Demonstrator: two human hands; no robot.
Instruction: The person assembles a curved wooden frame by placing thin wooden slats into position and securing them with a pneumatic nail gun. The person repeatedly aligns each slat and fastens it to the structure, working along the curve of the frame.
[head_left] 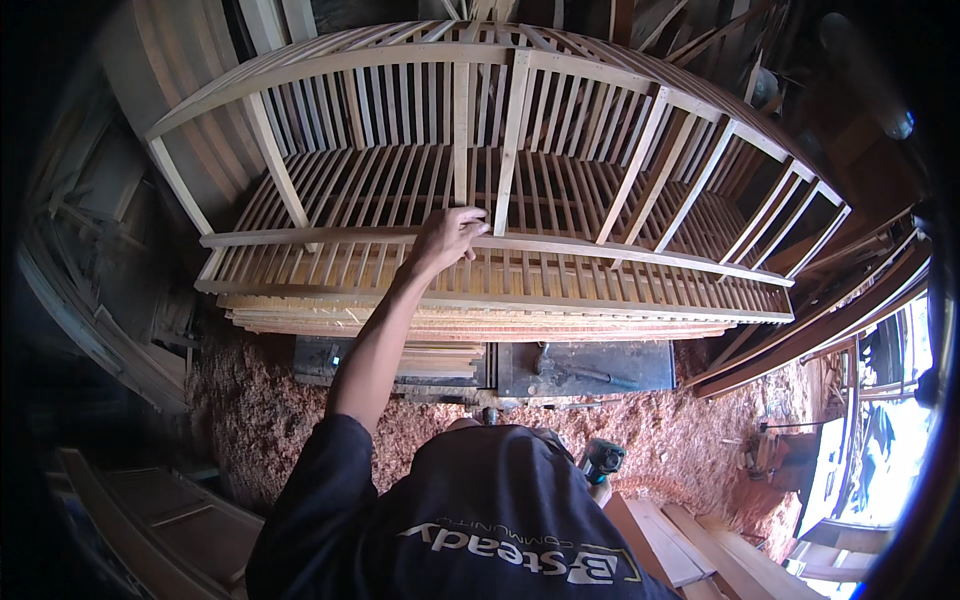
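Note:
My left hand reaches out to the front rail of a large slatted wooden frame. Its fingers curl around the lower end of an upright wooden slat, where the slat meets that rail. Just right of the fingers stands another upright slat. Down at my right side, my right hand grips a teal and black power tool. Most of that hand is hidden by my dark shirt, and the tool's exact kind is unclear.
The frame rests on stacked boards over a dark workbench. A hammer and thin wood strips lie on the bench. Shavings cover the floor. Planks lie at lower right; more timber leans on both sides.

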